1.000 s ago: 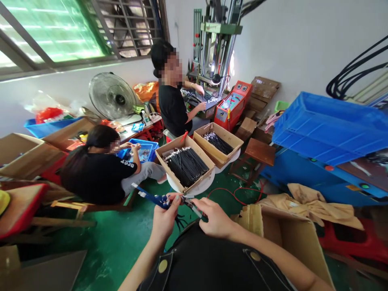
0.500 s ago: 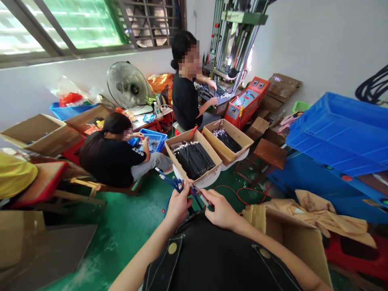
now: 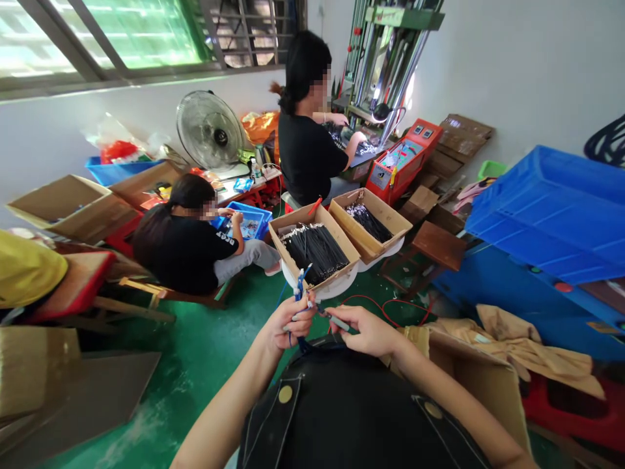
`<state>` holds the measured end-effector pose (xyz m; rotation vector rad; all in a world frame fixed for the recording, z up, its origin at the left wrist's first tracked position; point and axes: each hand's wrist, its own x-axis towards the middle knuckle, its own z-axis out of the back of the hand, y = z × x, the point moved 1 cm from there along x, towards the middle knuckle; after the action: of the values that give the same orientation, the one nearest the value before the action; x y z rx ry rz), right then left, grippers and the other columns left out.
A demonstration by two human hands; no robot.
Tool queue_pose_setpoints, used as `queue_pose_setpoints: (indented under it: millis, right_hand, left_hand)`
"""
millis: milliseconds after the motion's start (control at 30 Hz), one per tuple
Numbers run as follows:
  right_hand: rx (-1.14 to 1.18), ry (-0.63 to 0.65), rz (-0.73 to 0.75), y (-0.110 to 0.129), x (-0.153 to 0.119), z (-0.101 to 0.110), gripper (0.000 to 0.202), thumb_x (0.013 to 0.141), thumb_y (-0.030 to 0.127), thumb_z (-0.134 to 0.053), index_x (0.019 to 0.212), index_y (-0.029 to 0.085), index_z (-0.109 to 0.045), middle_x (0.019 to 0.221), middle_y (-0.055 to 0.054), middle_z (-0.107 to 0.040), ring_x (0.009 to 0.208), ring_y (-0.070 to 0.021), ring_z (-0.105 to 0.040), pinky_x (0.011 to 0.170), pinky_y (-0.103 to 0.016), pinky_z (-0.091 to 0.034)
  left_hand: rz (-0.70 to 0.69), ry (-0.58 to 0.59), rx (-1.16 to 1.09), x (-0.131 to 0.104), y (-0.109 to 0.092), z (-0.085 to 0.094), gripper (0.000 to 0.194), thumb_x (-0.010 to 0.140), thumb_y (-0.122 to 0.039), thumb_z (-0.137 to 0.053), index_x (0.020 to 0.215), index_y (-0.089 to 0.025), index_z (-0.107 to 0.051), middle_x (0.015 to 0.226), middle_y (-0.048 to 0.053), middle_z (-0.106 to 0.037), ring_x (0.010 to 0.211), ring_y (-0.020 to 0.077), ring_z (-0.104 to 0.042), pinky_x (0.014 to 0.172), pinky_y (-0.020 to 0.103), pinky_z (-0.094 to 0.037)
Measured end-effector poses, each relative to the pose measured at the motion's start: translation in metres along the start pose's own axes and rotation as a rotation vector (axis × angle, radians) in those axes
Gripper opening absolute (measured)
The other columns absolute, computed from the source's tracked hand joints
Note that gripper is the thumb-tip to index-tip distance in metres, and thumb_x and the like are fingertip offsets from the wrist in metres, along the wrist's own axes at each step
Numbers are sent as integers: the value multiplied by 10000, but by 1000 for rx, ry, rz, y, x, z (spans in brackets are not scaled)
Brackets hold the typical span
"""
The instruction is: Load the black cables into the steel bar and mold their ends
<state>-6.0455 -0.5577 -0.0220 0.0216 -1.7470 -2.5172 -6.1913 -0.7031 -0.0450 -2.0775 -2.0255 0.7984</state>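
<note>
My left hand [image 3: 289, 320] is closed around a small bunch of blue cables [image 3: 299, 286], whose light-coloured ends stick up above the fingers. Lower parts of the cables hang below the fist toward my lap. In my right hand [image 3: 366, 332] are small grey-handled pliers [image 3: 338, 322], their tip pointing left at the left thumb and fingertips. Whether the jaws touch a cable is too small to tell. Just beyond my hands, a cardboard box [image 3: 352, 262] of black cables [image 3: 316, 251] stands on a round white stool top [image 3: 344, 286].
A second box [image 3: 359, 246] of black cables sits beside the first. Two co-workers are seated ahead, one [image 3: 188, 244] at a blue bin, another [image 3: 310, 146] by a tall press [image 3: 385, 71]. An open carton [image 3: 481, 378] stands at my right, below blue crates [image 3: 551, 208].
The blue cables have swung from pointing left to standing upright in my left hand. My right hand and the pliers have turned more level. The co-worker by the press has turned further away.
</note>
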Motion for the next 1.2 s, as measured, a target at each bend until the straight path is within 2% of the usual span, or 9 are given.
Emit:
queue_pose_setpoints:
  millis: [133, 267, 400, 533, 667, 733, 833, 967, 1200]
  right_hand:
    - [135, 57, -25, -1, 1, 4, 242, 700, 69, -481, 886, 145, -616, 794, 19, -534, 738, -116, -506, 711, -234, -417]
    - [-128, -173, -13, 9, 5, -2, 508, 665, 74, -517, 1160, 166, -589, 1004, -37, -576, 881, -160, -537, 823, -281, -444]
    - [-297, -328, -22, 9, 11, -12, 732, 619, 76, -531, 1346, 157, -482, 1140, -93, -552, 1012, -205, -532, 922, -319, -438]
    - [-278, -326, -31, 7, 17, -14, 697, 617, 71, -504, 1306, 178, -531, 951, -46, -589, 798, -164, -550, 740, -264, -469]
    - [-226, -308, 14, 9, 19, -13, 495, 643, 60, -475, 1096, 176, -638, 843, -14, -601, 772, -149, -548, 734, -243, -449]
    - [-280, -343, -11, 7, 18, -12, 544, 635, 57, -477, 1147, 179, -616, 880, -22, -606, 797, -156, -554, 738, -246, -455]
    - [-529, -415, -80, 1, 14, -9, 708, 641, 67, -502, 1337, 198, -496, 1067, -74, -585, 944, -207, -551, 840, -310, -468]
    - [-845, -373, -112, -6, 11, -7, 696, 733, 112, -518, 1415, 209, -416, 1147, -108, -554, 1025, -264, -516, 908, -399, -456]
    - [-817, -348, -148, -13, 12, -17, 697, 736, 114, -511, 1422, 185, -412, 1158, -112, -550, 1053, -264, -512, 917, -386, -472]
  left_hand:
    - [3, -31, 97, 3, -2, -5, 357, 722, -357, -779, 824, -194, -479, 458, -130, -298, 295, -13, -68, 306, 133, -39]
    - [-257, -244, 140, 10, 0, -18, 398, 729, -420, -769, 890, -217, -466, 456, -140, -273, 311, 3, -136, 330, 126, -120]
    - [-407, -324, 122, 18, 3, -24, 436, 707, -438, -782, 883, -225, -444, 457, -146, -251, 311, 8, -160, 344, 133, -142]
    - [-455, -351, 116, 22, 4, -24, 460, 678, -461, -796, 819, -219, -430, 460, -145, -240, 316, 4, -142, 349, 145, -122]
    - [-549, -434, 216, 23, 0, -22, 467, 647, -481, -803, 782, -203, -454, 470, -132, -278, 342, 6, -186, 370, 155, -149]
    - [-592, -528, 327, 24, -4, -19, 478, 624, -516, -802, 805, -189, -505, 492, -117, -320, 381, 14, -245, 394, 153, -173]
    - [-530, -652, 507, 23, -11, -15, 516, 583, -581, -788, 694, -150, -529, 484, -98, -319, 408, 16, -237, 400, 158, -144]
    - [-427, -680, 576, 21, -12, -16, 555, 566, -606, -774, 534, -146, -466, 423, -86, -316, 376, 9, -195, 384, 175, -92]
    - [-456, -688, 321, 24, -6, -24, 515, 488, -546, -819, 574, -130, -527, 451, -40, -473, 351, 13, -276, 356, 161, -114]
